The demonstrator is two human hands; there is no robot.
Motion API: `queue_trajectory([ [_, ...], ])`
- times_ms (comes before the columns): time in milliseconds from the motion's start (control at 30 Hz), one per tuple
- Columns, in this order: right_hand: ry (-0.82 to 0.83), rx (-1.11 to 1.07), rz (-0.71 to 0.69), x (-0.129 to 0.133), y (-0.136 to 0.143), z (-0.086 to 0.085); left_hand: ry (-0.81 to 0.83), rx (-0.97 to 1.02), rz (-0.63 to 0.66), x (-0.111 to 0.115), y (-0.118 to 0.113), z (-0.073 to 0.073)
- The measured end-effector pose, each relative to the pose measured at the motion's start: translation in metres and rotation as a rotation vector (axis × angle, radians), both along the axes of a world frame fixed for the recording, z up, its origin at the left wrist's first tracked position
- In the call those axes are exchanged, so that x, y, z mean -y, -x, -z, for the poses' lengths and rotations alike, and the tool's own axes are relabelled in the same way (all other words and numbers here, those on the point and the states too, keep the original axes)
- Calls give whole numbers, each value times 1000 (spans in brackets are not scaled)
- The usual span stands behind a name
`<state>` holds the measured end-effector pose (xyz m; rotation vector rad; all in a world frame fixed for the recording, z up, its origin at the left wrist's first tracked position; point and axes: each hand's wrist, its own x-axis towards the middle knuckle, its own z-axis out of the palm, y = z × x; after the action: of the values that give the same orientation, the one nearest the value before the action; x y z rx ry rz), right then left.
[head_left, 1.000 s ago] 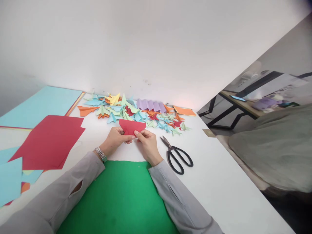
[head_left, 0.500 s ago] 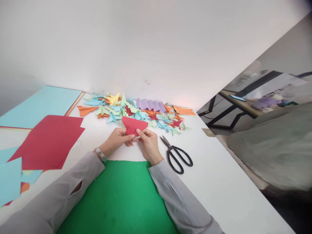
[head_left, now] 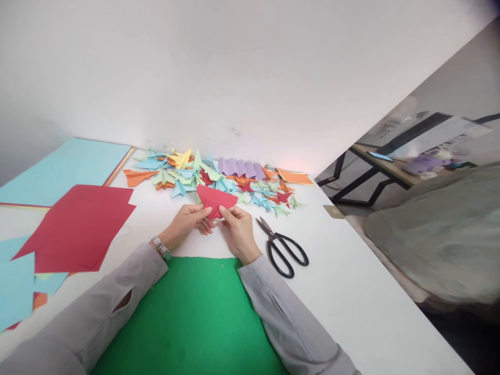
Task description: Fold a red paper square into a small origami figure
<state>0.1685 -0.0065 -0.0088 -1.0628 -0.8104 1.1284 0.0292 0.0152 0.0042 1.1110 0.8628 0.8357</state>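
A small folded red paper (head_left: pixel 217 200) is held up between both hands, above the white table. My left hand (head_left: pixel 188 222) pinches its lower left part between thumb and fingers. On the lower right part, my right hand (head_left: pixel 239 229) grips it, thumb on the near face. Under my forearms lies a green mat (head_left: pixel 191 312). Black-handled scissors (head_left: pixel 279 245) rest just right of my right hand, blades pointing away. Behind the red paper spreads a heap of small folded paper shapes (head_left: pixel 187 174) in many colours.
Red sheets (head_left: pixel 82 224) lie at the left, over blue ones. A stack of large sheets (head_left: pixel 74 166) with blue on top sits at the back left. Orange paper (head_left: pixel 295 177) lies at the back right, near the wall. Beyond the table's right edge stands another table (head_left: pixel 386 166).
My left thumb has moved up onto the face of the red paper, and the fingers below it have shifted slightly left. My right hand stays nearly still.
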Motion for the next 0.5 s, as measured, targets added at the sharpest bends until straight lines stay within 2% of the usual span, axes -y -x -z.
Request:
queue_trajectory([
  [267,-23,28,-16,0,0,4,-95,-89,27,-1,-1,1],
  [500,-12,-35,-51,0,-1,3,-106,-91,0,-2,0,3],
])
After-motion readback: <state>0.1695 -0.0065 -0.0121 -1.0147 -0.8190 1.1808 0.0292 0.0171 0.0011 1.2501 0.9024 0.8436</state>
